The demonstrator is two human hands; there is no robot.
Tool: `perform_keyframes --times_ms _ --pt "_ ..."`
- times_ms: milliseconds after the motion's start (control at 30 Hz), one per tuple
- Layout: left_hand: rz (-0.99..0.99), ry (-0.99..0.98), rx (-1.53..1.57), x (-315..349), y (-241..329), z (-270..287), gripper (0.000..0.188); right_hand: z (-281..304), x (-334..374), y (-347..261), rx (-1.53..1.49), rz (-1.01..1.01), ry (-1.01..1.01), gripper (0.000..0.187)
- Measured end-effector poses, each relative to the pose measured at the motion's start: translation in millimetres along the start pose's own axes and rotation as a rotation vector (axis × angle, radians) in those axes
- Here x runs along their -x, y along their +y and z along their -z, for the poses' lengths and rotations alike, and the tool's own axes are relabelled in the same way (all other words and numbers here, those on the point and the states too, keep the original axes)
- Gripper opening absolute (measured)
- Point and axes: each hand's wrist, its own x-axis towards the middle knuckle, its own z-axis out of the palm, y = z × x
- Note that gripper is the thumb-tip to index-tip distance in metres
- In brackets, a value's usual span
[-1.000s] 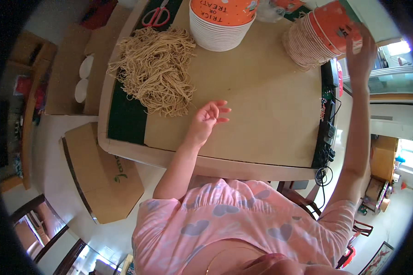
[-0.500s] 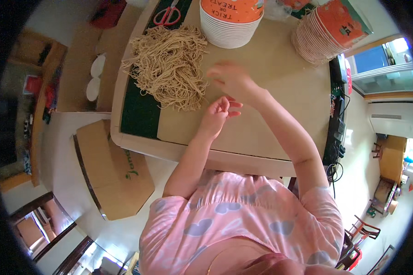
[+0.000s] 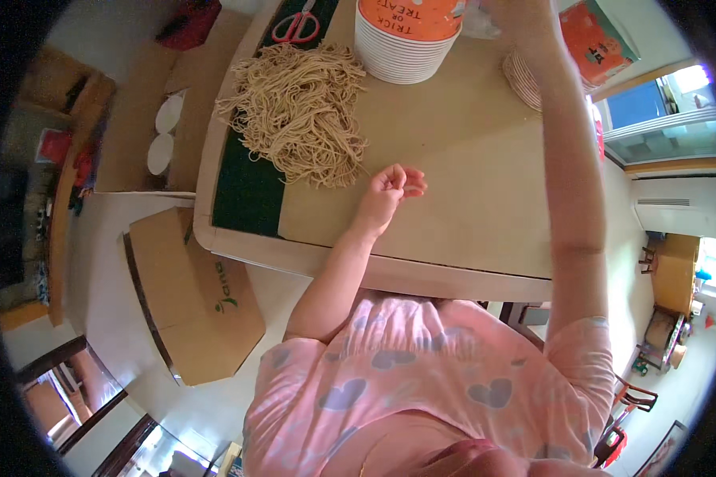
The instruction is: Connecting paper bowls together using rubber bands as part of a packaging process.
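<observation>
My left hand rests low over the tan tabletop sheet, thumb and fingers curled together; whatever may be in the pinch is too small to make out. Just beyond it, to the left, lies a loose heap of beige cord strands. My right hand is stretched to the far right, smeared by motion, its fingers hidden at the upper edge. It is nearest to a tilted stack of orange paper buckets, which the arm partly covers. Another stack of orange-and-white paper buckets stands at the far middle.
Red-handled scissors lie on the green mat beyond the cord. Clear plastic wrapping sits between the bucket stacks. On the left floor are a flattened cardboard box and an open carton with white round pieces.
My right hand has swung from beside the cord heap to the far right, by the tilted buckets. My left hand has stayed nearly in place, its fingers curling in more.
</observation>
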Motion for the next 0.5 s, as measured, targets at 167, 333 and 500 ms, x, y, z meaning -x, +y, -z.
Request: perform_keyframes --times_ms 167,333,500 --pt "0.000 -0.083 0.083 -3.0 -5.7 3.9 0.028 -20.4 -12.0 67.0 -0.017 -0.029 -0.349 0.029" --pt "0.014 -0.045 0.066 0.1 0.6 -1.4 0.027 -24.3 -10.4 59.8 -0.103 -0.122 -0.399 0.021" --pt "0.020 -0.059 0.066 -1.8 -4.7 1.2 0.027 -5.8 -23.3 75.9 -1.249 -0.135 -0.603 0.019"
